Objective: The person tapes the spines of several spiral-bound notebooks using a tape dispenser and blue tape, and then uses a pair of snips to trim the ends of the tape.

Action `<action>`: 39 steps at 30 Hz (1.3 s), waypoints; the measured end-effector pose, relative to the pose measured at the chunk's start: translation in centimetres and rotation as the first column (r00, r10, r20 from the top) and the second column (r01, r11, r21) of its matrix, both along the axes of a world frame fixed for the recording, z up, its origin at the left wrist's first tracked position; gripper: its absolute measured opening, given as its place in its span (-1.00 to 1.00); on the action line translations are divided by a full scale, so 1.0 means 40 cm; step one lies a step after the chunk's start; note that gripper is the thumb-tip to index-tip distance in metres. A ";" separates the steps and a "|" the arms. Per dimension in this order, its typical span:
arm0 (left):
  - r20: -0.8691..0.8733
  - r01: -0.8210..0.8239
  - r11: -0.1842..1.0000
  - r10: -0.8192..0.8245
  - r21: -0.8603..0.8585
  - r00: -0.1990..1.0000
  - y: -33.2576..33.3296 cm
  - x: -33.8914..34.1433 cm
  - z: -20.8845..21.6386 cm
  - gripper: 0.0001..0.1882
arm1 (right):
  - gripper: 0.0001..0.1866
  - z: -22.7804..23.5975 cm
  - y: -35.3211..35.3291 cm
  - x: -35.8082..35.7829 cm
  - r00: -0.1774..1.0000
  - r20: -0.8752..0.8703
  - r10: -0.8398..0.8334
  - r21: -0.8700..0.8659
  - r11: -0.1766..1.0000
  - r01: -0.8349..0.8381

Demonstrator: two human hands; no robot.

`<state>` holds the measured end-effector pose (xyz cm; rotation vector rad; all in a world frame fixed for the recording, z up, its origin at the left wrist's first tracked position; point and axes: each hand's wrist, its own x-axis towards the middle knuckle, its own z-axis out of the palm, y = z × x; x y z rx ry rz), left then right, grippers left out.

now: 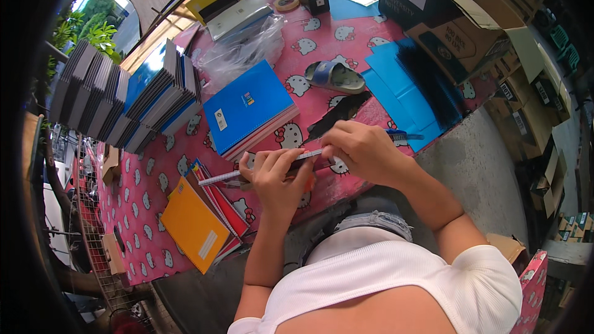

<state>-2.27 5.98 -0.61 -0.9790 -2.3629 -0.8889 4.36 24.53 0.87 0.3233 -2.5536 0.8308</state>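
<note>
- Left hand (275,176): clamped on a notebook (221,177), held edge-on above the bench (141,176).
- Right hand (356,148): fingers bunched at its right end; exact grip cannot be told.
- Advised: left steadies the notebook, right works lightly, without bending it.

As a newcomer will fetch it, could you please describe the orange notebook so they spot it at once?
On the pink-covered table, look left of the person's left hand, toward the near edge. The orange notebook lies there, leftmost in a fanned group. Its orange cover with a pale box sets it apart from the red notebook to its right.
</note>
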 end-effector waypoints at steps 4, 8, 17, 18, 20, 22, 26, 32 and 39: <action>0.002 -0.017 1.000 0.017 -0.003 1.000 0.000 0.000 -0.002 -0.79 | -0.78 -0.008 -0.010 -0.009 0.996 -0.059 -0.071 -0.062 0.996 0.068; 0.025 -0.006 1.000 0.006 -0.023 1.000 -0.006 0.009 0.009 -0.79 | -0.72 0.021 -0.023 -0.012 0.993 -0.044 -0.106 -0.067 0.992 0.103; -0.005 -0.004 0.999 0.004 0.032 1.000 -0.008 0.002 -0.012 -0.76 | -0.75 0.008 -0.022 -0.022 1.000 0.007 -0.011 -0.035 0.999 0.011; -0.007 0.003 0.999 -0.003 0.033 1.000 -0.011 0.007 -0.017 -0.76 | -0.75 0.010 -0.018 -0.022 0.998 0.055 0.020 0.002 1.000 -0.021; -0.003 -0.015 1.000 0.015 0.026 1.000 -0.024 0.020 -0.017 -0.77 | -0.70 0.043 0.007 -0.040 0.990 0.113 0.081 0.031 0.996 -0.085; 0.023 0.012 1.000 -0.013 0.023 1.000 -0.042 0.033 -0.003 -0.77 | -0.66 0.086 0.045 -0.089 0.953 0.240 0.184 -0.152 0.977 -0.151; -0.036 0.046 0.997 -0.043 0.068 0.998 -0.018 0.050 -0.004 -0.75 | -0.38 -0.064 0.218 -0.322 0.851 0.428 -0.304 0.295 0.937 0.187; -0.059 -0.102 0.990 0.108 0.092 0.992 -0.042 0.044 -0.018 -0.72 | -0.42 -0.345 0.302 -0.407 0.798 0.410 -0.441 0.534 0.826 0.182; -0.015 -0.146 0.983 0.148 0.114 0.989 -0.058 0.030 0.010 -0.73 | -0.53 -0.167 0.213 -0.294 0.881 0.136 0.452 -0.873 0.475 -0.109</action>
